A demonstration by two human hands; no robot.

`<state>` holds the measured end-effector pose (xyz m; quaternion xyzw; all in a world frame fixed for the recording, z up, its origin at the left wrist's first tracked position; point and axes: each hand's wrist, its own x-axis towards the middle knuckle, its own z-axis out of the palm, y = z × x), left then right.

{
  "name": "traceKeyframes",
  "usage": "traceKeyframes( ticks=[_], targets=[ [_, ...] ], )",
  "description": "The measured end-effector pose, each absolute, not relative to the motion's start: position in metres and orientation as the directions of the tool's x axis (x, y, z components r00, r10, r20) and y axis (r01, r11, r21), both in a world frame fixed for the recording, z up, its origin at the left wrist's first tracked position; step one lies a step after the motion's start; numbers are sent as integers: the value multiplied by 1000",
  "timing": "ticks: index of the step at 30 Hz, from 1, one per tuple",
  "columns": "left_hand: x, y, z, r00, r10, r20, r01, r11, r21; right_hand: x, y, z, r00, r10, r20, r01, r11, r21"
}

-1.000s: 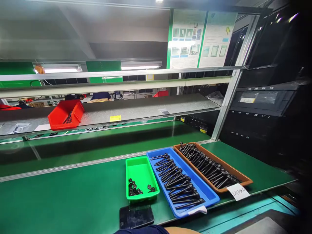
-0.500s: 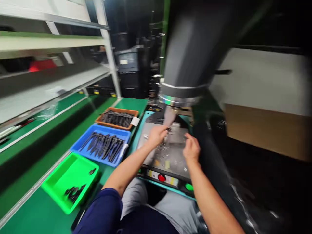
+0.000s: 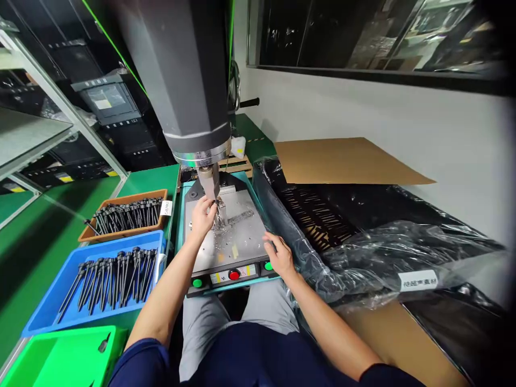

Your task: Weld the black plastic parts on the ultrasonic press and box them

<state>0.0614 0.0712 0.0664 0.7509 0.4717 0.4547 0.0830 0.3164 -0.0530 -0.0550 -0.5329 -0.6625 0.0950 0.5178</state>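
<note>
My left hand is closed in a pinch on a small dark part, right beside the metal tip of the press head. Its exact shape is hidden by my fingers. A small metal fixture stands under the tip on the grey base plate, which is strewn with bits and shavings. At the plate's right edge my right hand hangs open, with its fingers bent and apart and nothing seen in them. A green button lies just below that hand.
On the left stand an orange tray and a blue tray of black rod-like parts, and a green bin. A red button sits on the front panel. At right, a plastic-lined box holds dark slotted sheets beneath cardboard.
The view has swung right, bringing the lined box into sight. My right hand has drawn back from over the plate to its right edge. My left hand stays by the press tip.
</note>
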Motion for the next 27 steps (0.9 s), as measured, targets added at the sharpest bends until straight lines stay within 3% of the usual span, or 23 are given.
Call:
traceKeyframes(
  ticks=[13,18,22,27],
  targets=[
    [59,68,73,173,761,625,630,-574,523,308,-66,-45,58,791,609,610,455,-649],
    [49,55,75,42,741,670,593,-559,580,314,-77,-43,68,762,645,668,445,-596],
    [25,2,55,-152,741,654,634,-434,640,323,-96,-64,180,778,602,757,282,-590],
    [-8,-89,-28,-322,811,488,716,-128,686,324,-118,-114,301,863,405,759,40,-650]
  ],
)
